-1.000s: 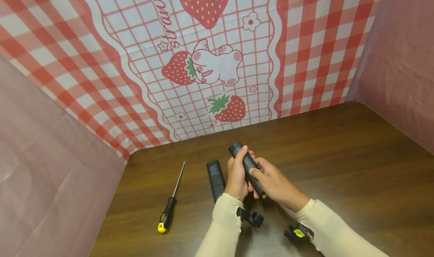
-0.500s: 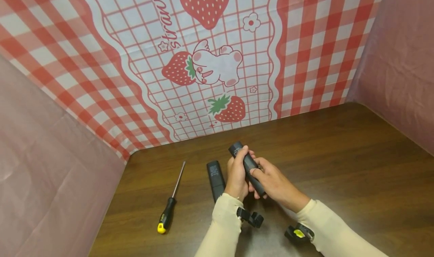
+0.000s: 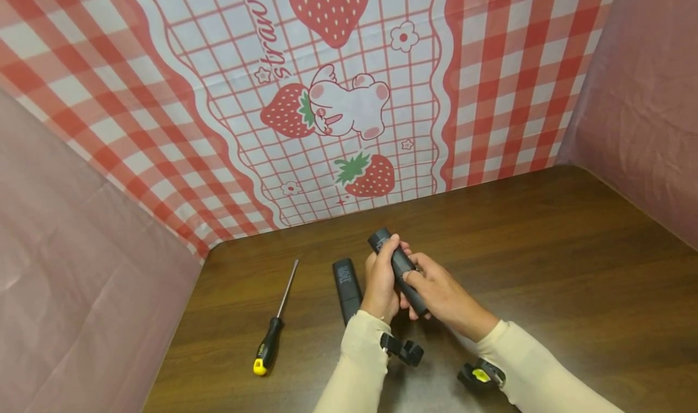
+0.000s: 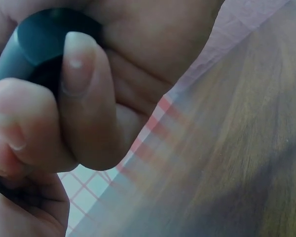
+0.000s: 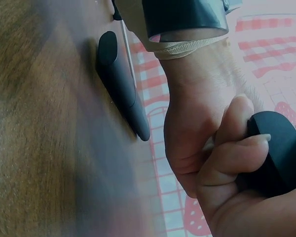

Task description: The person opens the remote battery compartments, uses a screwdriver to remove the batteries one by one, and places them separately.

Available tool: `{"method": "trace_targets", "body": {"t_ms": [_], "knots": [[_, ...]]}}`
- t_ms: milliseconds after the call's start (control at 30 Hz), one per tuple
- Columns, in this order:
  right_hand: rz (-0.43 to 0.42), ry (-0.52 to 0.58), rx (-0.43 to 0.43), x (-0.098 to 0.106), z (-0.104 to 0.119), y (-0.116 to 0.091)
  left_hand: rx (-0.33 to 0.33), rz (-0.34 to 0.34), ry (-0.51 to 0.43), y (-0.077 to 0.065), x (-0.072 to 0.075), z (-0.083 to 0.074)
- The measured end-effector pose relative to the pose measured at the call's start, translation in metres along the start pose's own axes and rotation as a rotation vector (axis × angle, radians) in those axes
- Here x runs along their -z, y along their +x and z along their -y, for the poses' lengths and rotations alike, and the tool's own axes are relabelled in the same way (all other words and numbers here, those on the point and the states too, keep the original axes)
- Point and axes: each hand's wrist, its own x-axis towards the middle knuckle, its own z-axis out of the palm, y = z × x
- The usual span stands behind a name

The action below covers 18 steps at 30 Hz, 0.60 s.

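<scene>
Both of my hands grip one long black bar (image 3: 402,263) with a flattened-oval section and faint print near its far end; its exact kind is unclear. My left hand (image 3: 379,284) wraps the upper part, thumb along the top. Around the lower part curls my right hand (image 3: 449,297), its thumb pressing the upper face. In the right wrist view, the bar's rounded end (image 5: 281,143) shows between curled fingers. A similar black case (image 3: 346,283), printed and with a seam across it, lies just left of my left hand, its near end hidden by the forearm.
A flat-tipped screwdriver (image 3: 271,340) with a black and yellow handle lies on the wooden table (image 3: 545,280), left of the case. A red-and-white strawberry cloth (image 3: 414,98) hangs along the back edge, and pink cloth (image 3: 643,110) encloses the sides.
Hardly anything differs. The right thumb and the bar's lower end have shifted very slightly to the right; both hands keep their grip.
</scene>
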Motion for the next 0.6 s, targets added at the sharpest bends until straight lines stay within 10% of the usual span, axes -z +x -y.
{"method": "trace_targets", "body": {"t_ms": [600], "knots": [[-0.037, 0.060, -0.068, -0.0034, 0.0017, 0.0000, -0.003, 0.004, 0.029, 0.0012, -0.0021, -0.0023]]}}
